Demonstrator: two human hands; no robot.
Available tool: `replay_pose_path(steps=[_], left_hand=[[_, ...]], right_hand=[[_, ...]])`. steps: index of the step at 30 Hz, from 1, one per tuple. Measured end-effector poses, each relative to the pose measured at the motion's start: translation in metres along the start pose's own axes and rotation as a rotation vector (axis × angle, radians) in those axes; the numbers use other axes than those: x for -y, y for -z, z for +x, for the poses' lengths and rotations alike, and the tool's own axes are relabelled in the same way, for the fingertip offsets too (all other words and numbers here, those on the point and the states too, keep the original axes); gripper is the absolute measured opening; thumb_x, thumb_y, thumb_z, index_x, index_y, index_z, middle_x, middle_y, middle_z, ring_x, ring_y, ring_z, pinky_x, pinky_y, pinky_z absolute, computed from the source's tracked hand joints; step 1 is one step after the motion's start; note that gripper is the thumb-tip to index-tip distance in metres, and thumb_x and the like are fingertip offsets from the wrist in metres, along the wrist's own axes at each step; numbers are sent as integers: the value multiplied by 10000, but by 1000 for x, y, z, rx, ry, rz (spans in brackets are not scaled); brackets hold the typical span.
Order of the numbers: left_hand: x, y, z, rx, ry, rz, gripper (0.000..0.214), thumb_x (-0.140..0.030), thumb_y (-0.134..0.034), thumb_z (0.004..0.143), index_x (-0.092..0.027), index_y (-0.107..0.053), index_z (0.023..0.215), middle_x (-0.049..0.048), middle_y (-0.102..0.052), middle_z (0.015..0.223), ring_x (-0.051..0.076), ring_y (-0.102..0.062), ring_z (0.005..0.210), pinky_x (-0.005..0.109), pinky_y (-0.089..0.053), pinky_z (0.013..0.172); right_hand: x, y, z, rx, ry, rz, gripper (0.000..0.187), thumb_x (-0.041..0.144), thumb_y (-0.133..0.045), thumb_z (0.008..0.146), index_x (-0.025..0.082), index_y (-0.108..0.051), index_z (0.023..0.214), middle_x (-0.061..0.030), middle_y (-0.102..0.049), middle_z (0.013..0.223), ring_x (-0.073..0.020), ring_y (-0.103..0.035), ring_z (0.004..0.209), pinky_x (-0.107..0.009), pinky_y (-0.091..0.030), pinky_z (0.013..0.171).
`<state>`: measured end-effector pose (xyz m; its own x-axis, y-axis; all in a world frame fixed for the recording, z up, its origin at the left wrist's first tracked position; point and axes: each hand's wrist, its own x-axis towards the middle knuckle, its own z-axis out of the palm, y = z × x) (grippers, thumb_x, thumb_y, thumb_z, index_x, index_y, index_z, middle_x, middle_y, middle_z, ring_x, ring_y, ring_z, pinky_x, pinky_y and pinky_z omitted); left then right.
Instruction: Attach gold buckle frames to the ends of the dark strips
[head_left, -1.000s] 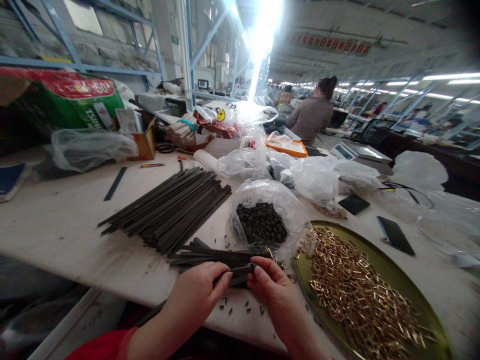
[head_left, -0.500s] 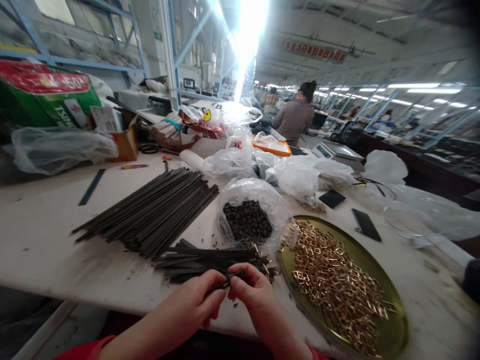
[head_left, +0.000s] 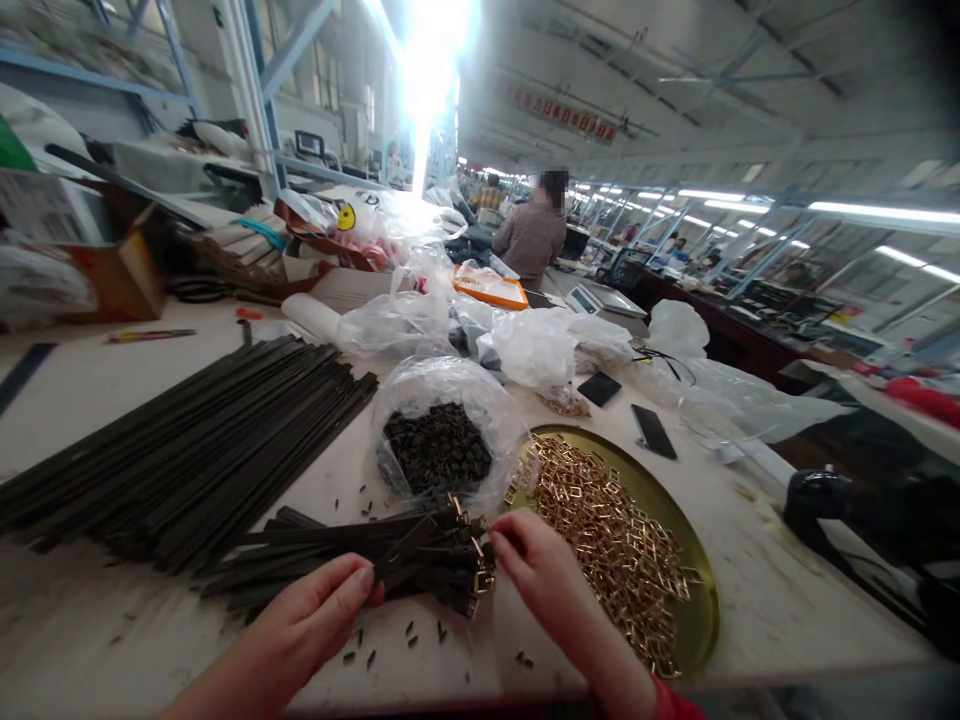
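Note:
My left hand [head_left: 311, 620] pinches a thin dark strap [head_left: 409, 545] near the table's front edge. The strap runs up and right toward the buckled ends of a small pile of finished straps [head_left: 352, 560]. My right hand [head_left: 544, 575] is beside those ends, its fingers curled at a gold buckle [head_left: 480, 580]. A round gold tray [head_left: 694, 620] with several gold buckles lies just right of that hand. A clear bag of small dark loops [head_left: 439, 450] stands behind the pile. A large heap of plain dark straps [head_left: 187, 450] lies to the left.
Plastic bags [head_left: 525, 345], two phones [head_left: 652, 430], boxes and a scale crowd the table's far side. A seated person [head_left: 529, 235] works further back. Small dark bits are scattered on the table near my hands. A dark object [head_left: 817, 495] sits at the right.
The view has swung right and the table shifted left. My hands have moved apart, and the strap now rests on the finished pile with my right hand at the buckle ends.

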<state>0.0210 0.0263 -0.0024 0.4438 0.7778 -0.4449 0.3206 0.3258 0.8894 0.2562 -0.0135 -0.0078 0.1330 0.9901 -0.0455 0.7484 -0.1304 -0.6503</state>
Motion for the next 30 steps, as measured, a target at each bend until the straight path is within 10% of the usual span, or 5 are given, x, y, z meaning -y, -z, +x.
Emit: replay_pose_path(steps=[4, 22, 30], left_hand=[[3, -8, 9, 100, 58, -66, 544, -724, -471, 645, -182, -482, 694, -80, -378, 452, 58, -227, 370, 180, -128, 356], [-17, -10, -27, 89, 66, 6, 495, -666, -470, 610, -179, -443, 693, -74, -434, 525, 39, -218, 362, 204, -124, 369], [-18, -9, -27, 62, -60, -15, 425, -543, -516, 675, -148, -523, 833, -47, -471, 601, 60, -273, 434, 178, -163, 375]], right_hand=[[-36, 18, 38, -12, -48, -532, 197, 191, -416, 860, 168, -610, 887, -78, -611, 935, -179, -585, 839, -259, -402, 742], [-28, 22, 28, -10, -35, -606, 264, 90, -346, 846, 87, -610, 858, -181, -649, 856, -243, -620, 781, -309, -416, 674], [49, -12, -18, 371, -68, 649, 229, 374, -539, 767, 154, -580, 718, 29, -534, 552, -82, -456, 468, -199, -353, 466]])
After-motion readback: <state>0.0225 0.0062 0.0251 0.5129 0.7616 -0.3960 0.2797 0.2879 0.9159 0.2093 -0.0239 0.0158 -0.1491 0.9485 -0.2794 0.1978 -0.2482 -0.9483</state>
